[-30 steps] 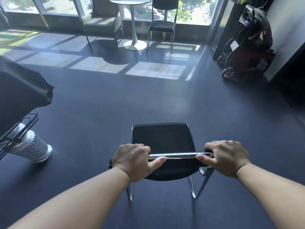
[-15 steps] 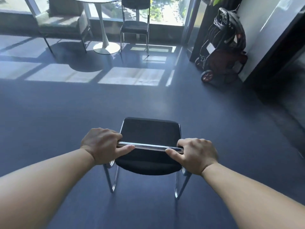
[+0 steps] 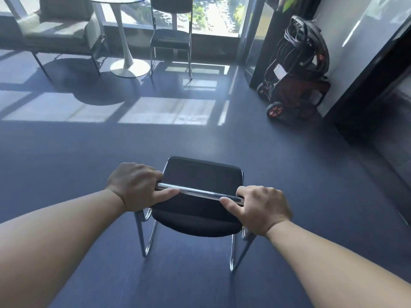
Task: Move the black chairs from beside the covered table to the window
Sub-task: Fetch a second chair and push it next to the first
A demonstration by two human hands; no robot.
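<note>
I hold a black chair with chrome legs in front of me, seen from above and behind. My left hand grips the left end of its chrome top rail. My right hand grips the right end of the same rail. A second black chair stands at the window, far ahead, beside a round white pedestal table. The covered table is out of view.
A grey armchair stands at the far left by the window. A red and black wheeled cart with coiled cables is parked at the right wall. A dark wall runs along the right. Blue carpet with sunlit patches lies between me and the window.
The view has turned and advanced toward the window; the covered table and its white base have left the frame on the left. Both hands keep the same grip on the chair rail.
</note>
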